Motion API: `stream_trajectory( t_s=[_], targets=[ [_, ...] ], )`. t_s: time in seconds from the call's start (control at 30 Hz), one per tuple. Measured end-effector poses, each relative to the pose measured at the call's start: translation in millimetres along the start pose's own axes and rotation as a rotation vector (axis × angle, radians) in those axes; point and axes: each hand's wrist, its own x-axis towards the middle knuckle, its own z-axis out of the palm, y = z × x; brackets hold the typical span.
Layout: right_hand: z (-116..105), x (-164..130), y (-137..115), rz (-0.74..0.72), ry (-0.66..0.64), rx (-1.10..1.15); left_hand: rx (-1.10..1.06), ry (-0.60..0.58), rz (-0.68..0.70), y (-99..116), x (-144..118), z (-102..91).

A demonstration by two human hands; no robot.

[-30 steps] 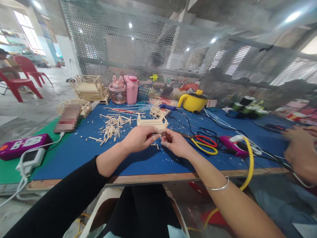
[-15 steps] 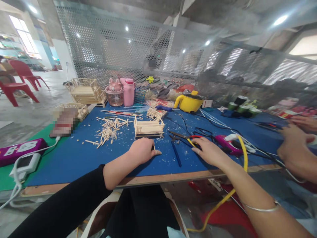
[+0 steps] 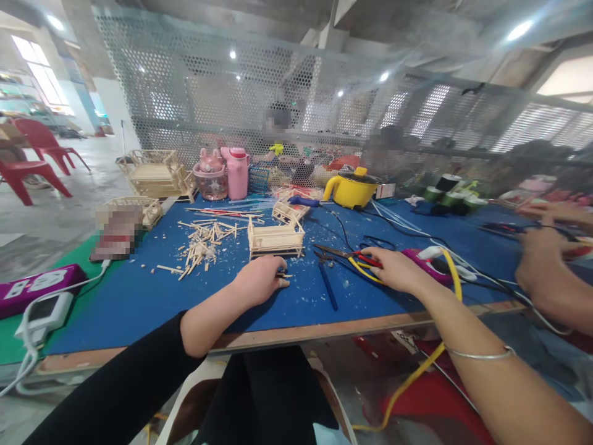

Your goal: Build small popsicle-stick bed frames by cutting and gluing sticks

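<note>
My left hand (image 3: pixel 260 279) is closed near the table's front. A thin light stick (image 3: pixel 288 275) pokes out at its fingertips, and a small dark bit shows between the fingers; the rest is hidden. Just behind it stands a small slatted frame of wooden sticks (image 3: pixel 277 238). To the right, my right hand (image 3: pixel 393 267) has its fingers closed on the handles of red-and-yellow-handled pliers (image 3: pixel 364 267), which lie on the mat with their jaws pointing left. A blue-handled tool (image 3: pixel 328 287) lies beside them, partly under the jaws.
Loose sticks (image 3: pixel 204 244) are piled on the blue mat (image 3: pixel 152 309) at left. Behind are a smaller stick frame (image 3: pixel 290 212), a pink bottle (image 3: pixel 238 174) and a yellow pot (image 3: pixel 353 188). Cables and a purple power strip (image 3: pixel 424 266) lie right, near a co-worker's hands (image 3: pixel 546 247).
My right hand has shifted slightly up, from the yellow handle towards the red one. My left hand has moved slightly left, and the stick now shows at its fingertips.
</note>
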Motion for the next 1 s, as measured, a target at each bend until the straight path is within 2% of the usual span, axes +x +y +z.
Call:
stream_trajectory(
  t_s=[0.17, 0.37, 0.5, 0.6, 0.7, 0.83, 0.93, 1.0],
  targets=[
    [-24, -2, -4, -0.025, -0.038, -0.048, -0.003, -0.073, 0.090, -3, 0, -6.0],
    [-39, -12, -11, 0.045, -0.081, -0.091, 0.085, -0.016, 0.019, 5, 2, 4.2],
    [-43, -24, -11, 0.022, -0.027, -0.063, 0.079, 0.076, 0.035, 9, -1, 8.2],
    [-42, -36, -13, 0.002, -0.002, 0.163, 0.080, 0.157, 0.060, 11, -3, 8.4],
    [-36, -50, -26, -0.054, 0.009, 0.569, 0.080, 0.176, 0.078, 11, -4, 9.6],
    [-32, -68, -56, -0.010, 0.040, 1.020, 0.167, 0.074, 0.075, 13, -3, 15.4],
    [-31, -76, -75, 0.047, 0.054, 1.155, 0.267, 0.004, 0.069, 15, 0, 18.5],
    [-28, -79, -84, 0.046, 0.020, 1.194, 0.304, -0.014, 0.084, 16, 1, 18.3]
  ],
)
